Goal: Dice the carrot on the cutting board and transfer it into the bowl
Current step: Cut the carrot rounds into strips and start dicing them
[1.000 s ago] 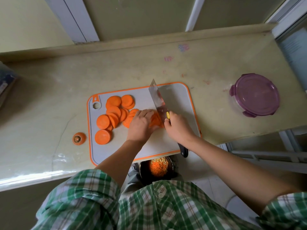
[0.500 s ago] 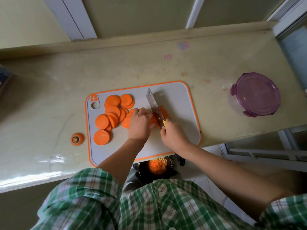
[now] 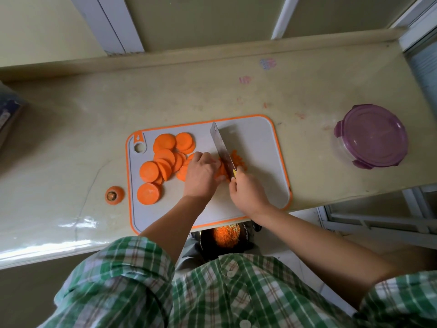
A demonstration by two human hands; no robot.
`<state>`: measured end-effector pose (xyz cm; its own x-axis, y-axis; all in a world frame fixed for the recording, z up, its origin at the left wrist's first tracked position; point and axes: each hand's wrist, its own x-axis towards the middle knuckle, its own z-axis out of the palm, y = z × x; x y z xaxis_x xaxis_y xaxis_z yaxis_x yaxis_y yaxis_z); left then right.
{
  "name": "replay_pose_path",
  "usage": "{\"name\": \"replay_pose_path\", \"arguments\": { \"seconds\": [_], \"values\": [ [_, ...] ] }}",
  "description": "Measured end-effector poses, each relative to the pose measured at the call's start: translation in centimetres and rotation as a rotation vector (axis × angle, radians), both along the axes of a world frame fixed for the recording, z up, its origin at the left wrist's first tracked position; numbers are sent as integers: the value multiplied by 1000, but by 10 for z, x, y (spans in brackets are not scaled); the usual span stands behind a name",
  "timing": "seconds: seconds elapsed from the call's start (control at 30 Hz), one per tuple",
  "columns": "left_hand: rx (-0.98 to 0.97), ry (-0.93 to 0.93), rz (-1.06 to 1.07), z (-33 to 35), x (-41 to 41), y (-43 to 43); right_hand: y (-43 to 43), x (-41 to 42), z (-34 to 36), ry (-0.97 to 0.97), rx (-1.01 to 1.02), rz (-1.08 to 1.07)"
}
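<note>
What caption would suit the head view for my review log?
Right hand chops carrot with a knife on the board, left hand steadying it, whole slices piled to the left.

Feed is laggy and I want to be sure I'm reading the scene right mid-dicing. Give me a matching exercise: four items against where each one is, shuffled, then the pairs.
Things
1. carrot slices
2. knife
3. carrot end
4. bowl

Places
a. on the counter, left of the cutting board
b. below the counter edge, diced carrot inside
c. left part of the board
d. gripped by the right hand

Pairs: 1-c, 2-d, 3-a, 4-b
</note>
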<state>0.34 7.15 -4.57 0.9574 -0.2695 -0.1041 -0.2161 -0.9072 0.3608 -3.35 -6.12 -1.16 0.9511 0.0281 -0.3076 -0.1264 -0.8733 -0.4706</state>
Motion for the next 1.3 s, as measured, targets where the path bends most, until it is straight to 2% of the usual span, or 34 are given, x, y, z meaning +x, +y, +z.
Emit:
{"name": "replay_pose_path", "arguments": {
  "seconds": [0.2, 0.4, 0.93, 1.07, 1.3],
  "values": [
    [6, -107, -7, 4, -6, 7, -16, 4, 2, -18, -12, 22],
    [77, -50, -26, 3, -1, 1, -22, 5, 15, -18, -27, 91],
    [16, 2, 80, 9, -3, 1, -1, -8, 18, 45, -48, 77],
    [6, -24, 136, 10, -5, 2, 1, -7, 12, 14, -25, 45],
    [6, -52, 114, 4, -2, 6, -8, -4, 14, -11, -29, 68]
  ]
}}
